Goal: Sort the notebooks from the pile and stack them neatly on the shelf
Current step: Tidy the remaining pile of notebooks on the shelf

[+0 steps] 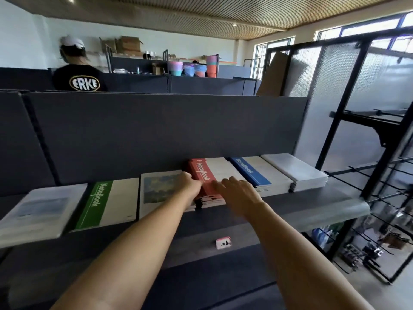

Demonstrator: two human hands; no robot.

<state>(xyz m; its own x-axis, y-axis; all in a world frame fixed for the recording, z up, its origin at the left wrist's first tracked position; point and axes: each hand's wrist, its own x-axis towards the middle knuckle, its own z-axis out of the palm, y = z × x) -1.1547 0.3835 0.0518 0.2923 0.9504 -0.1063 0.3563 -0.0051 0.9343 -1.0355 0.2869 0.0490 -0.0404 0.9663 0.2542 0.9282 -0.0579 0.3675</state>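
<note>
A stack of red-and-white notebooks (209, 173) lies in the middle of the dark shelf (312, 199). My left hand (190, 184) presses against the stack's left edge, its fingers curled at the red spine. My right hand (239, 193) lies flat on top of the stack's near right part with its fingers spread. Left of it lie a notebook with a painted cover (161, 191), a green-and-white notebook (109, 203) and a pale blue-grey one (42, 209). To the right stand a blue-and-white stack (259, 173) and a plain white stack (295, 171).
A small pink-and-white price tag (223, 242) sits on the lower shelf's front. A black metal rack (362, 135) with frosted panels stands at the right. Behind the shelf's back panel a person in a black shirt (78, 79) faces away. Coloured buckets (192, 68) sit far back.
</note>
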